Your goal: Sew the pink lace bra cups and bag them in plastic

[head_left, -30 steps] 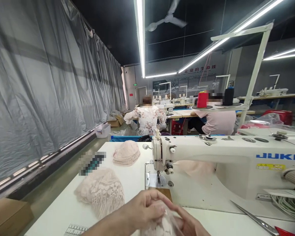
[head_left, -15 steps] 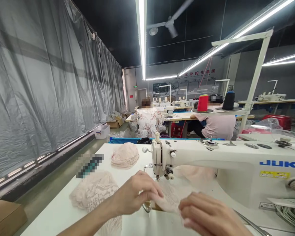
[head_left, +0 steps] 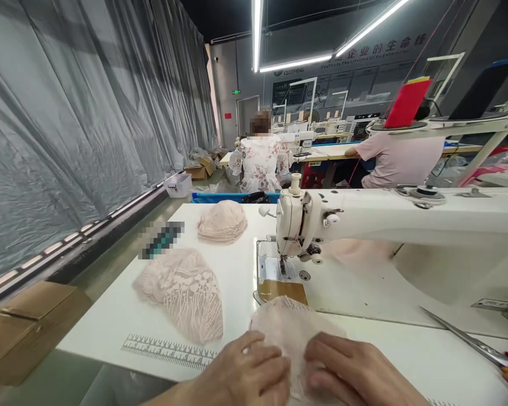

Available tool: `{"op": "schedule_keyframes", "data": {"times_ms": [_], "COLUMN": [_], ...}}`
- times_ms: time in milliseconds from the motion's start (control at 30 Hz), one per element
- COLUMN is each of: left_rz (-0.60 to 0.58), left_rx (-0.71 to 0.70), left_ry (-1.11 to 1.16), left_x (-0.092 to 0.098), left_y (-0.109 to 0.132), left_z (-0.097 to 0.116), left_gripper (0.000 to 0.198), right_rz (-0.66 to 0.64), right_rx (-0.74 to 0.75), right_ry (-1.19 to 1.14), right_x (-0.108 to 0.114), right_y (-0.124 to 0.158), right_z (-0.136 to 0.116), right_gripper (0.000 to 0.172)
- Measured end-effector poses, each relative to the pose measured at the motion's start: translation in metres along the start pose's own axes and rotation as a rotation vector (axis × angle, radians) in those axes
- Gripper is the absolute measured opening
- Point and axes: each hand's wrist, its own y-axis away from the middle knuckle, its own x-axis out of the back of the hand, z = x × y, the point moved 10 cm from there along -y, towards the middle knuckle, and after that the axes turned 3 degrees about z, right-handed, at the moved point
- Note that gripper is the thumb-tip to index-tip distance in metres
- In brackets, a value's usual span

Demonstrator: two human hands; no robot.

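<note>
Garment workshop, white sewing table (head_left: 110, 332). I see pale pink lace piece (head_left: 285, 327) now flat on table before needle plate, no longer bunched up in air. Left hand (head_left: 248, 372) and right hand (head_left: 355, 375) press palms-down on near edge, fingers spread. White sewing machine (head_left: 406, 220) just beyond; lace stack (head_left: 182, 290) left.

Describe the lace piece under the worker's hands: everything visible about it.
The lace piece is pale pink, openwork fabric with a rounded, cup-like outline. It lies flat on the white table, its far edge just short of the sewing machine needle plate and not under the needle. The left hand and right hand press on its near edge, fingers spread and covering that part. Its near edge is hidden by the hands.
</note>
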Motion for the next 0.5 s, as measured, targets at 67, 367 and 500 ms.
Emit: {"op": "schedule_keyframes", "data": {"times_ms": [67,367,500], "left_rz": [0.11,0.405,0.443], "left_rx": [0.049,0.237,0.273], "left_ry": [0.031,0.122,0.113], "left_x": [-0.002,0.026,0.03], "left_y": [0.002,-0.003,-0.001], "left_z": [0.003,-0.011,-0.015], "left_gripper": [0.021,0.015,0.023], "right_rz": [-0.078,-0.155,-0.232], "right_rx": [-0.048,-0.175,-0.155], "right_ry": [0.001,-0.434,-0.659], "right_x": [-0.017,-0.013,-0.016], "right_y": [0.0,-0.009,-0.006], "right_z": [0.006,0.002,-0.006], "right_gripper": [0.014,0.023,0.02]}}
